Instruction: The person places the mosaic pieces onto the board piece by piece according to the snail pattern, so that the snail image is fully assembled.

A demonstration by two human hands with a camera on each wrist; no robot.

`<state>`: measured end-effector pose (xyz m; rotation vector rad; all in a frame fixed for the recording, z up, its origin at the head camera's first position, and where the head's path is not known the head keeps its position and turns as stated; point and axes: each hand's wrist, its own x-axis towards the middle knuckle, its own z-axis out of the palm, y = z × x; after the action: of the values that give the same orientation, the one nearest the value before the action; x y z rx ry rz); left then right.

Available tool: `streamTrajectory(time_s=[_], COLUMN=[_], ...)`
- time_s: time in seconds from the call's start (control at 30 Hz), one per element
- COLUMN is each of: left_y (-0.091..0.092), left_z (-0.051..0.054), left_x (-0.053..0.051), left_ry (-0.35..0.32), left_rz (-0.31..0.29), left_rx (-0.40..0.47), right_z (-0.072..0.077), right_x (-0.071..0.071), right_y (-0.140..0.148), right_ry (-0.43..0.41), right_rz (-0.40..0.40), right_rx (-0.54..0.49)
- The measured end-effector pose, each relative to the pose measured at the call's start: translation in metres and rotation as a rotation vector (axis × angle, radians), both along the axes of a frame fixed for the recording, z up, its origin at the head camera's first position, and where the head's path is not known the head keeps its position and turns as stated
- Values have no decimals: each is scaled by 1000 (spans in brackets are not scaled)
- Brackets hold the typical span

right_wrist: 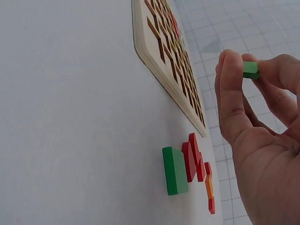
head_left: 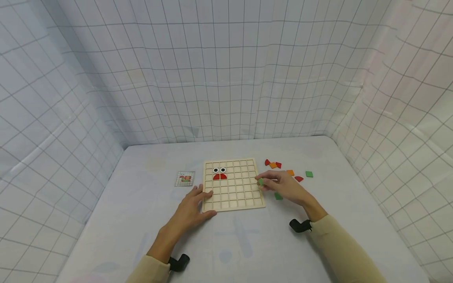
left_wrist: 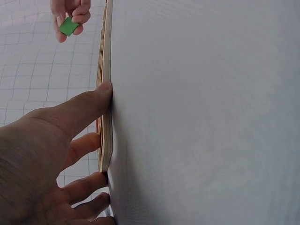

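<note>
A wooden grid board (head_left: 232, 192) lies on the table. Two eye tiles (head_left: 219, 170) sit in it side by side, and directly below them are two red quarter-round tiles (head_left: 220, 177). My left hand (head_left: 191, 207) rests at the board's near left corner, fingers spread, with the thumb (left_wrist: 96, 99) against the near edge. Over the board's right edge, my right hand (head_left: 283, 186) pinches a green square tile (right_wrist: 250, 69) between thumb and fingertips, raised off the table. Another green tile (head_left: 278, 195) lies beneath that hand.
Right of the board lie loose red, orange and green tiles, among them an orange tile (head_left: 290, 172), a red tile (head_left: 299, 179) and a green square (head_left: 309, 174). A small picture card (head_left: 185, 179) lies left of the board. Grid-patterned curtains (head_left: 226, 78) surround the table.
</note>
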<state>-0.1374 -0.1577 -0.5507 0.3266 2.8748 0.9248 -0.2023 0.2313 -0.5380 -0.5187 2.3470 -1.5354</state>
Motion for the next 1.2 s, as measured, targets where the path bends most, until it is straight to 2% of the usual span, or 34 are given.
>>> streamTrajectory(time_s=[0.1, 0.3, 0.53, 0.83, 1.0, 1.2], left_y=[0, -1, -1, -2, -2, -2], left_z=[0, -2, -2, -3, -2, -1], left_x=[0, 0, 0, 0, -1, 0], left_ry=[-3, -8, -18, -11, -9, -4], left_rz=[3, 12, 13, 6, -2, -14], left_rx=[-1, -5, 5, 2, 16, 31], right_z=[0, -1, -2, -5, -7, -7], right_x=[-3, -13, -21, -27, -30, -35], right_y=[-7, -28, -62, -98, -111, -120], right_ry=[40, 148, 211, 304, 328, 387], right_rz=[-2, -14, 11, 11, 33, 58], right_rx=[-7, 75, 112, 246, 317, 350])
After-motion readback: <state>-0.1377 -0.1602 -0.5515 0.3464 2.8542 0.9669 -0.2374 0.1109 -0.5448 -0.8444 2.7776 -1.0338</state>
